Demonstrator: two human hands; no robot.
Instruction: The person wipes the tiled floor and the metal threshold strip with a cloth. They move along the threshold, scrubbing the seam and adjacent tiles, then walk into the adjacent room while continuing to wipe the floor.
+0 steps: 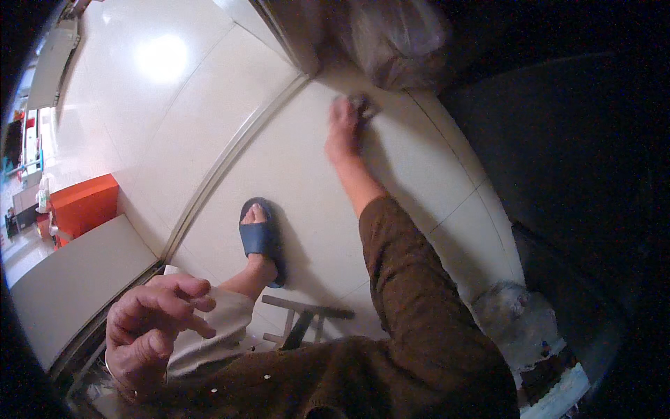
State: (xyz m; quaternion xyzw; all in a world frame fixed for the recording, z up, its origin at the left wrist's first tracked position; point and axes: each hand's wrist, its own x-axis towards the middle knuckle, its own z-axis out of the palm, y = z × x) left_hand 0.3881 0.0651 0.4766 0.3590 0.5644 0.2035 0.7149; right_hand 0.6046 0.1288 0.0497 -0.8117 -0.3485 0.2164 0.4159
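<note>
My right arm, in a brown sleeve, stretches far forward over the pale tiled floor. At its end my right hand is closed on a small dark thing, low over or touching the floor; motion blur hides what kind of thing it is. Close to me on the left, my left hand is raised above my light trouser leg. Its fingers are loosely curled and apart from the thumb, and it holds nothing.
My foot wears a dark blue slide sandal. A small stool stands by my legs. A door track crosses the floor. Translucent plastic bags lie beyond my right hand; another bag is at lower right. An orange box stands left.
</note>
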